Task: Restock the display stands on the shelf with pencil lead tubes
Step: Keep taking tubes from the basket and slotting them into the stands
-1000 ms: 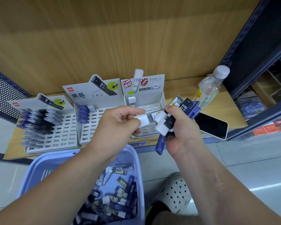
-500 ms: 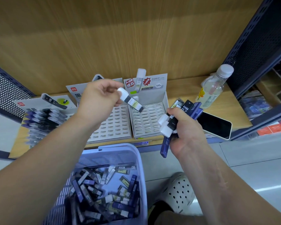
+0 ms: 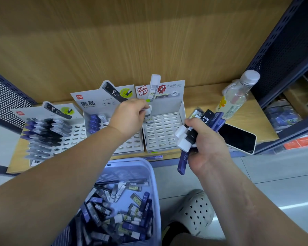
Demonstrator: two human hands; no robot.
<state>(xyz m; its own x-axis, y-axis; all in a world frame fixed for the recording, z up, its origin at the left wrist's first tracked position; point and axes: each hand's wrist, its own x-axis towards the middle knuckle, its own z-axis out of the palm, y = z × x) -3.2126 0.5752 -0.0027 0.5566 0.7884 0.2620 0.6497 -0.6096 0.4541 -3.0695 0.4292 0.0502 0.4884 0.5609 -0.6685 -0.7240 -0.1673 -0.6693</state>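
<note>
Left grip (image 3: 130, 116) pinching a white-capped lead tube (image 3: 148, 115) over the rightmost display stand (image 3: 164, 134), maybe touching a slot, my right grip (image 3: 207, 145) clutching a bundle of tubes (image 3: 206, 119)

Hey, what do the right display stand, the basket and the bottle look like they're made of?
Right display stand: probably matte white cardboard, given folded walls and punched slots. Basket: lilac plastic, seemingly, with moulded slotted walls. Bottle: clear glossy plastic, see-through, white cap.
</note>
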